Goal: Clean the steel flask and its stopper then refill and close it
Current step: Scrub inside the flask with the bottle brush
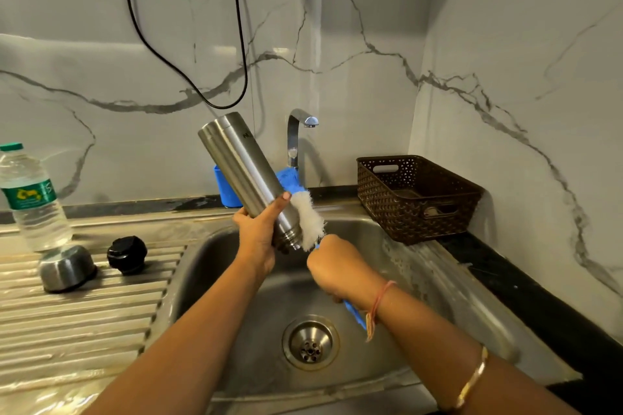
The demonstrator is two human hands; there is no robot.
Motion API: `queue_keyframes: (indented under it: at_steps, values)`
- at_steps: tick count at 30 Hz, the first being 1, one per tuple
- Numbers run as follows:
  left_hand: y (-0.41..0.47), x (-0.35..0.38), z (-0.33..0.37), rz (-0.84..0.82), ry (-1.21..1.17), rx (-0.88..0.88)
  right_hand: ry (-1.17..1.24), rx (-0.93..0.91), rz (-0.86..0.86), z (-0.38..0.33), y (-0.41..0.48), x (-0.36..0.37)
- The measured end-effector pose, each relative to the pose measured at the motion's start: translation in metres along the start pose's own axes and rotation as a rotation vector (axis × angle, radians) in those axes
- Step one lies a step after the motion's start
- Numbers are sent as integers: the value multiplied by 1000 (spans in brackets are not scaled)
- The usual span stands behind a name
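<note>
Scrubbing stage, by my read. Steel flask point(242, 172) is held over the sink point(404, 296), tilted, base up and to the left, open threaded mouth down toward the basin.

Left hand point(259, 232) is wrapped round the lower body just above the neck, fingers curled on it. Right hand point(333, 266) is closed round the blue handle of a bottle brush point(310, 219). The white bristles lie against the outside of the neck and threads, touching them. They don't look to be inside the mouth. Can't tell whether the interior has been brushed.

Done, judging by layout: flask is opened. Black stopper point(127, 254) and steel cap point(66, 268) sit apart from each other on the drainboard point(84, 313), cap upside down. Can't tell if either has been washed.

Left: finish the flask, rinse, clean the stopper, refill, close. So early to mid task.

Tap point(296, 131) behind the flask shows no visible stream. Plastic water bottle point(32, 199), capped and partly full, stands just behind the cap; a likely refill source, but that's a guess. Blue tub point(227, 189) is at the back ledge behind the flask, brown basket point(418, 199) on the counter right of the sink.
</note>
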State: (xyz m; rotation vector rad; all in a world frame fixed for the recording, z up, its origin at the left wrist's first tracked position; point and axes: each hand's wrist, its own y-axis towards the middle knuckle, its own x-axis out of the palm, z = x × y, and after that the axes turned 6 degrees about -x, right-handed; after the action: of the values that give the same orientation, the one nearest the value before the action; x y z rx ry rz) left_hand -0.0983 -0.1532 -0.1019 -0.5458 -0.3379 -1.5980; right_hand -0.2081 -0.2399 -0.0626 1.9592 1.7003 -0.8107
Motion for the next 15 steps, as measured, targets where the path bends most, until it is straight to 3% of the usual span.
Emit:
queue_keyframes:
  at_steps: [5,9,12,15]
  values:
    - [3,-5,15,-45,-35,-90,-48,25,-42,0,-3,-9]
    - [-3,1,14,-122,10,-58,187,120,-204,7,7,-22]
    - [-6,7,14,-91,138,27,338,144,-242,15,12,-20]
    - [-7,11,13,-60,122,65,457,153,-299,17,9,-16]
